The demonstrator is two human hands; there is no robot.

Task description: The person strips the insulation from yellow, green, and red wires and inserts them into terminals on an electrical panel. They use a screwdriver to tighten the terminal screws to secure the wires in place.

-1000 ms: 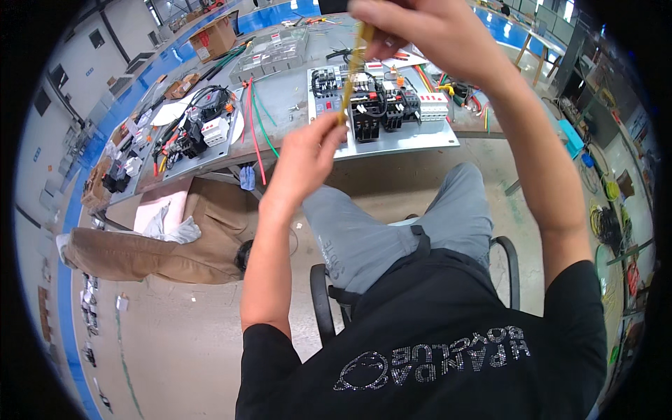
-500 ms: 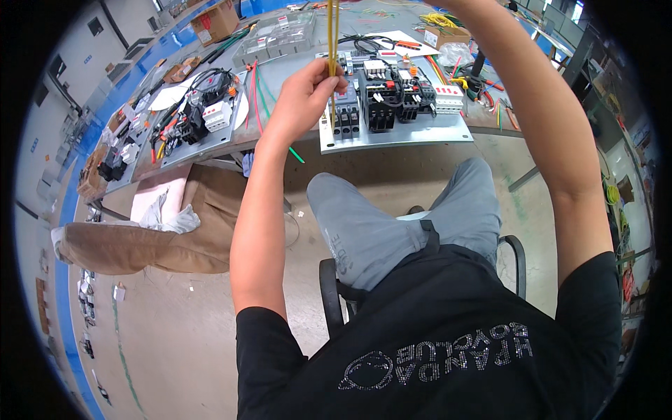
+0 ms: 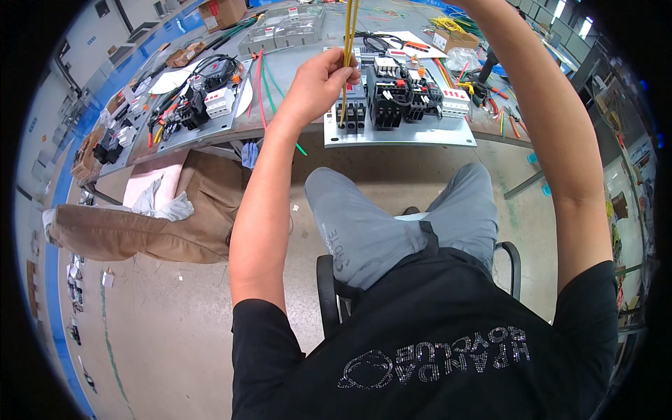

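Two yellow wires pinched in the left hand, fingers closed around them just above the lower ends. Running straight up from the grip and out past the top edge of the view. Lower tips hanging just above the black terminal blocks at the near left of a grey mounting plate, touching or not cannot be told. Right hand out of sight above the top edge, only the right forearm reaching up along the right side, so grip there cannot be told.

Mounted on the plate: black contactors with red buttons, a white breaker block at the right end. Plate lying on the near edge of a grey worktop. Left of the hand, red and green wires trailing across the worktop and over its edge. Farther left, a second panel with black and white components and tangled cables. Behind, a clear plastic parts box; to the right, loose coloured wire offcuts.

Below the worktop, a brown jacket draped over a seat beside the knees, grey trousers, black chair, concrete floor.
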